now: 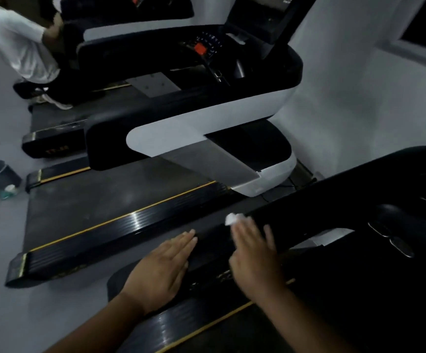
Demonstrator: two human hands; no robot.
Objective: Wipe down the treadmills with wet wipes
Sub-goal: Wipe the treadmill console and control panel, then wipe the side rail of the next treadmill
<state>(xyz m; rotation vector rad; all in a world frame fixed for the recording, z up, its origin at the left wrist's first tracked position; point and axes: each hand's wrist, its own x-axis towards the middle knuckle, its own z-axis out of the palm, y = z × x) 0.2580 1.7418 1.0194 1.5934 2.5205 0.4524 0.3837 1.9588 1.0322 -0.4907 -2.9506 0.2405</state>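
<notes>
Pressed onto the treadmill handrail [334, 200] only by the flat, open right hand [254, 253], beside the open left hand [164, 267], the wet wipe [232, 219] could be left behind mid-stroke.

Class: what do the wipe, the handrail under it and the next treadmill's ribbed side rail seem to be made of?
Wipe: thin white nonwoven cloth or paper, crumpled and matte.
Handrail: probably moulded plastic, since it is black, smooth and faintly glossy.
Side rail: plastic or metal, hard to tell. It is ribbed black with bright streaks of sheen and a gold trim line.
</notes>
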